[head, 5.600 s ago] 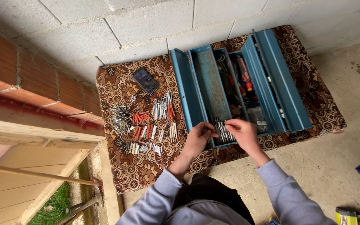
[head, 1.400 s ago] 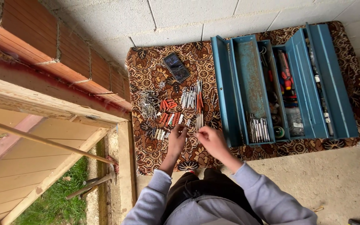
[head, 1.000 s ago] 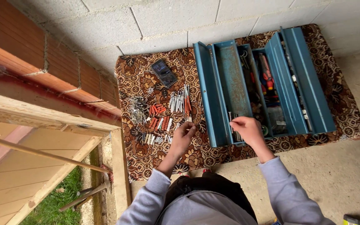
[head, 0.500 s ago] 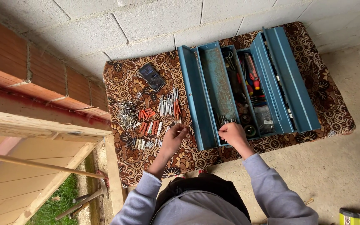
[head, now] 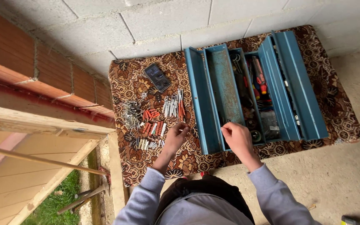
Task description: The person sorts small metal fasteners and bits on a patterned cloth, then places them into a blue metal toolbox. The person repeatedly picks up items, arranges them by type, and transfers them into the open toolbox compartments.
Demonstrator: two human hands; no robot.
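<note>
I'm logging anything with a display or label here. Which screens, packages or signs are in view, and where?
Handheld device with a screen: flat dark rectangle lying tilted on the patterned cloth, near the wall, above the sorted small parts.
No packages, labels or signs can be made out.

Open cloth (head: 196, 160) strip betw. fastener rows (head: 157, 121) and blue toolbox (head: 251, 89); block wall (head: 167, 21) shuts far side.

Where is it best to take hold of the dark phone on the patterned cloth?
Probably by its two long edges, from above. The dark phone lies flat and slanted on the patterned cloth, apart from the small fasteners, so its long sides seem free for fingers.
</note>
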